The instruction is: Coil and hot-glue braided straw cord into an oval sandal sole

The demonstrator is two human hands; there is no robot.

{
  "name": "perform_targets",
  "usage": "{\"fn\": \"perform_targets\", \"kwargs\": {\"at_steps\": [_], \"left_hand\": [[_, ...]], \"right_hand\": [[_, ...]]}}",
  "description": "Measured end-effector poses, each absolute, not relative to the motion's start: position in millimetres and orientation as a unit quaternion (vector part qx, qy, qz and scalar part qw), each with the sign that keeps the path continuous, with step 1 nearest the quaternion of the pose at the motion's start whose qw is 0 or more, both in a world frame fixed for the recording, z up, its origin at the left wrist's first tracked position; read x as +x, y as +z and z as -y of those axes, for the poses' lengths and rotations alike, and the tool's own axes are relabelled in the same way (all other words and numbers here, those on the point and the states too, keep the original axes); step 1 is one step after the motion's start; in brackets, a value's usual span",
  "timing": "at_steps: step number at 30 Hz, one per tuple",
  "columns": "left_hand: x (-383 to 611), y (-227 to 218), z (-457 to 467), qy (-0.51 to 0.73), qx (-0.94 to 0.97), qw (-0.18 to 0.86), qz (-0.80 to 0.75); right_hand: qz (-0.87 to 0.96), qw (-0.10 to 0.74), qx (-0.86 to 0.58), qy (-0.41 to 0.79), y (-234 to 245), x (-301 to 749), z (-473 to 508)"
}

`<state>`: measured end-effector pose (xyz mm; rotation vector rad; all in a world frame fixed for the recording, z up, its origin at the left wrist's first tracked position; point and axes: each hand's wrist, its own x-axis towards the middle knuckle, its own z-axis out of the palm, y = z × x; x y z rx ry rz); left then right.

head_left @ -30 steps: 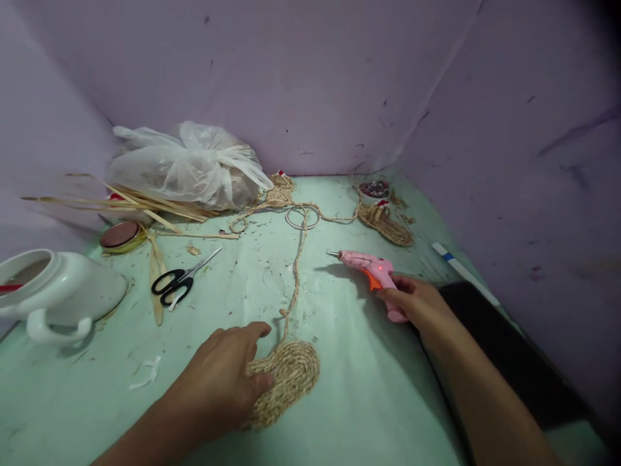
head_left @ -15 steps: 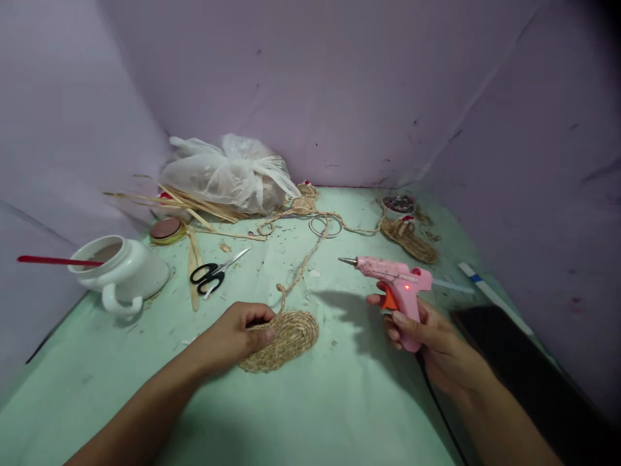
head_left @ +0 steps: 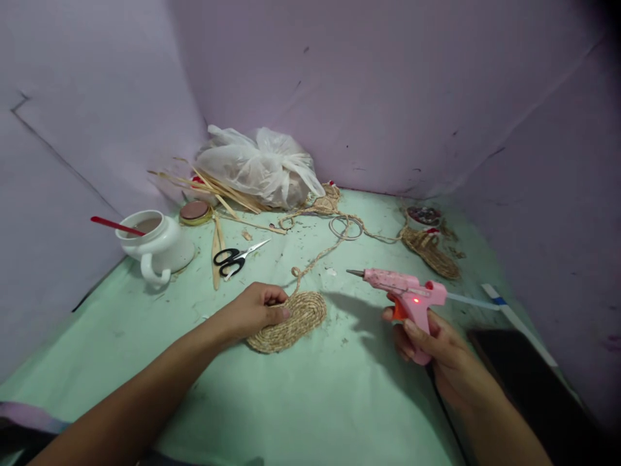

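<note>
Pinched in my left hand (head_left: 259, 309) is the left edge of a flat oval of coiled straw rope (head_left: 295, 323), shaped like a small shoe sole. From its upper edge a braided straw cord (head_left: 323, 252) runs back across the table. My right hand (head_left: 436, 346) grips a pink hot glue gun (head_left: 400, 285) by its handle, fingers around the orange trigger. The gun's red light is lit and its metal nozzle points left, apart from the coil. A clear glue stick (head_left: 473, 301) sticks out of its back.
Black-handled scissors (head_left: 237, 257) and a white mug-like pot (head_left: 169, 243) with a red stick stand left. A white plastic bag (head_left: 264, 165) and straw strips lie behind. At right are a small woven slipper (head_left: 431, 251), a bowl of bits (head_left: 424, 217) and a dark flat object (head_left: 528, 388).
The view has swung left, so the things on the table appear shifted right. Both hands keep their holds on the coil and the glue gun.
</note>
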<state>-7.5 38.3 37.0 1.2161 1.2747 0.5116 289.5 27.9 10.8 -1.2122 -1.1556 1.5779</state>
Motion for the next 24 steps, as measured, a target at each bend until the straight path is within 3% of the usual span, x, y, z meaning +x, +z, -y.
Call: {"fn": "perform_targets", "kwargs": {"at_steps": [10, 18, 24], "left_hand": [[-9, 39, -35, 0.204, 0.542, 0.606, -0.545], [-7, 39, -38, 0.248, 0.502, 0.596, -0.575], [-5, 36, -37, 0.252, 0.504, 0.596, -0.573]], "right_hand": [[0.502, 0.37, -0.49, 0.609, 15, 291, -26], [0.418, 0.416, -0.546, 0.595, 16, 287, -35], [0.433, 0.438, -0.506, 0.603, 16, 292, -34]]}}
